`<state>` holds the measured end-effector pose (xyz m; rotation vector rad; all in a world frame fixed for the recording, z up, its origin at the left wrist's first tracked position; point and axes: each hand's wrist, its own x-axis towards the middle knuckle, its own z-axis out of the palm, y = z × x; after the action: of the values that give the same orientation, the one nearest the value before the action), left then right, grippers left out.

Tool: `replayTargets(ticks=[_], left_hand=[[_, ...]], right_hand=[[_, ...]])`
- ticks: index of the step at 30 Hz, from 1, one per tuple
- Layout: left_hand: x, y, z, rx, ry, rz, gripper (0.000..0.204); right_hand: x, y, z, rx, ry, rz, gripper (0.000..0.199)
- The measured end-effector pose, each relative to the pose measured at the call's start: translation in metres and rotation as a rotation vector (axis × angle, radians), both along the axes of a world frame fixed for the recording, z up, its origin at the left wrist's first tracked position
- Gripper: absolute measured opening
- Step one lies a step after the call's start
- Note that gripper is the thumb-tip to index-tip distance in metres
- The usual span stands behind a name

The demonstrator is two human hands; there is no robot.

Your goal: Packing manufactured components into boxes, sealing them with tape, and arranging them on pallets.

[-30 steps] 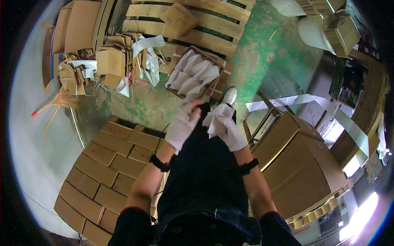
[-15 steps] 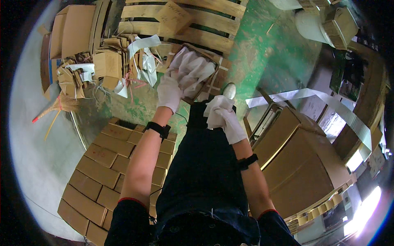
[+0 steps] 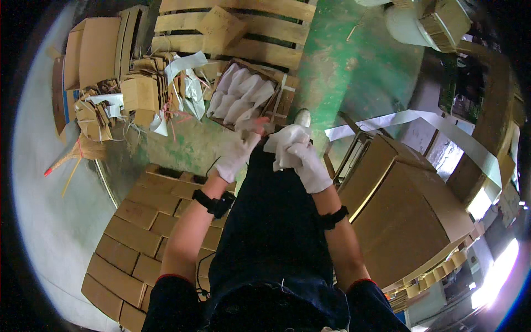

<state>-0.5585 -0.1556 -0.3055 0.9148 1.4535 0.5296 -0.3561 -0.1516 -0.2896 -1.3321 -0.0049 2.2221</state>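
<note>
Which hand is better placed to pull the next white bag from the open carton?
Left. The left hand hangs free at the open carton of white bags; the right hand already grips a white bundle.

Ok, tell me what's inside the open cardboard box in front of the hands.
The open cardboard box holds a row of white folded pieces, packed side by side. Whatever lies under them, and the box's bottom, is covered. The left hand hovers by its near edge.

At the centre of the frame, the gloved right hand (image 3: 310,166) grips a white cloth (image 3: 281,144). The gloved left hand (image 3: 235,155) reaches beside it, just below an open box (image 3: 279,97) of white bundles (image 3: 240,94).
</note>
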Motion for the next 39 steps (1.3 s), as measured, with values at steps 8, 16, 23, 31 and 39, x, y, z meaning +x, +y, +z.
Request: replayTargets(ticks=[8,16,23,31,39], left_hand=[[0.079,0.014,0.090,-0.100,-0.810,-0.014,0.063],[0.146,0.012,0.176,-0.581,-1.170,0.023,0.041],[0.206,0.010,0.226,-0.619,-0.840,-0.374,0.046],[0.288,0.016,0.267,-0.779,-0.618,-0.496,0.047],[0.375,0.012,0.316,-0.691,-0.595,-0.611,0.057]], right_hand=[[0.015,-0.012,0.115,0.520,-0.608,-0.008,0.028],[0.139,-0.060,0.293,0.809,-0.891,-0.191,0.024],[0.342,-0.144,0.327,0.437,-0.802,-0.636,0.043],[0.491,-0.140,0.120,-0.093,-0.782,-0.746,0.024],[0.514,-0.137,0.130,-0.110,-1.649,-0.030,0.039]])
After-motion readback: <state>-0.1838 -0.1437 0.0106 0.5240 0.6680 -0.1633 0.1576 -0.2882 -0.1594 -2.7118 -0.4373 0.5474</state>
